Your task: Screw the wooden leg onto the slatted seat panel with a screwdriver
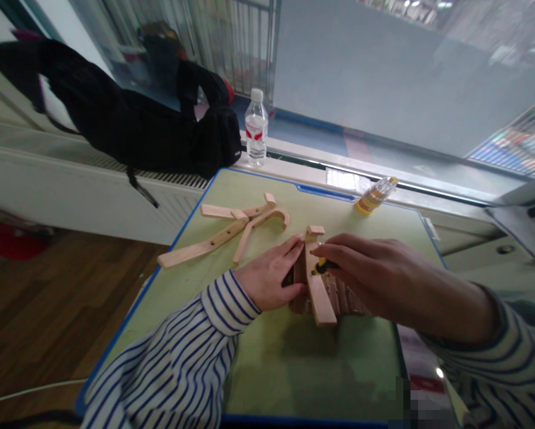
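A wooden assembly [317,286] of a slatted block and an upright hooked bar stands on the green table [276,357]. My left hand [271,277] presses flat against its left side. My right hand [375,274] reaches over from the right and grips a small yellow-and-black screwdriver [321,266] whose tip meets the wooden bar. Both sleeves are striped blue and white.
Three loose curved wooden pieces [232,229] lie on the table to the left of my hands. A small yellow bottle [375,195] lies at the far edge. A water bottle [255,128] and a black bag [160,125] sit on the windowsill beyond.
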### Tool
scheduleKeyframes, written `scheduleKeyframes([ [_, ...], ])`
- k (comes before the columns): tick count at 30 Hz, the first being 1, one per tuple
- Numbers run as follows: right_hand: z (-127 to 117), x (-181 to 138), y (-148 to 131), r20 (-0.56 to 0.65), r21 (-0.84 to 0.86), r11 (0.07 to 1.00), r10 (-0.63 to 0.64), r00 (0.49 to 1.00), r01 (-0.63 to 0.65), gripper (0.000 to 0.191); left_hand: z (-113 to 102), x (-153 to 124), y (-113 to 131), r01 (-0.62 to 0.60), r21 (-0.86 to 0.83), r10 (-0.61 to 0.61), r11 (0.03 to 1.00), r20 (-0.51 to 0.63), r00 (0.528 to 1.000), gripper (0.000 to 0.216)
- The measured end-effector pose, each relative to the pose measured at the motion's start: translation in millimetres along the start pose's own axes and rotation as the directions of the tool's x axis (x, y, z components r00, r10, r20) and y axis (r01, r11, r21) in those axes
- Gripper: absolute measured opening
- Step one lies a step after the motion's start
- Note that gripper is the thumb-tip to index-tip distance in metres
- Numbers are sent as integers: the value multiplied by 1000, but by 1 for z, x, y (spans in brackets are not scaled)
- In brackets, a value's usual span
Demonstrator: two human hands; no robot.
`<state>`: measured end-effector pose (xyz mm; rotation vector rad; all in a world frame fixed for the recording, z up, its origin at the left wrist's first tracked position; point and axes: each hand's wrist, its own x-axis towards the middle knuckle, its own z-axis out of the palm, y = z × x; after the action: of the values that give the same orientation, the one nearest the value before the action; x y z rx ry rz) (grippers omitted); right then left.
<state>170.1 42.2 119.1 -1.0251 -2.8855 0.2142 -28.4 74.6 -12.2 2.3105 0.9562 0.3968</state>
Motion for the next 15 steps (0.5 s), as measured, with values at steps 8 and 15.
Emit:
scheduleKeyframes([
  [8, 6, 1, -5, 2, -66, 995, 80, 997, -80, 30, 0, 1, 0, -1, 2, 1, 1000, 13, 1000, 78],
  [15, 19, -2, -7, -141, -120, 972, 183, 973, -201, 19, 2, -1, -2, 12, 25, -12, 1000, 14, 1000, 81],
])
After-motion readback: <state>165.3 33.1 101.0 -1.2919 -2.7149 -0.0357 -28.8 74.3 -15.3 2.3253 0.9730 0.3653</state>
